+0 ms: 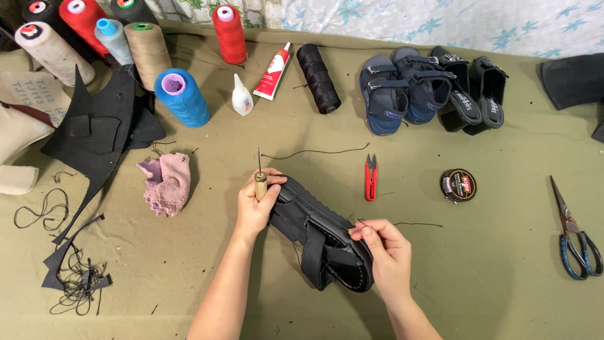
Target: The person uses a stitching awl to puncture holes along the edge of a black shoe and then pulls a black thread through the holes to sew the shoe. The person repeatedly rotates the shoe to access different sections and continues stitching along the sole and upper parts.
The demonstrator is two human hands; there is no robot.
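Note:
A black sandal (318, 233) lies on its side on the olive cloth, sole edge turned up, between my two hands. My left hand (255, 204) grips the sandal's upper end and also holds an awl (259, 176) with a wooden handle, its metal point sticking upward. My right hand (385, 247) rests on the sandal's lower end and pinches a thin black thread (415, 224) that runs off to the right. The sandal's straps hang toward me.
Red thread snips (370, 178), a round black tin (458, 184) and scissors (576, 236) lie to the right. Behind are sandals (431, 88), a black thread spool (318, 77), glue tube (272, 71), glue bottle (241, 96), several thread cones (181, 97). A pink rag (167, 182) and black material scraps (97, 132) lie left.

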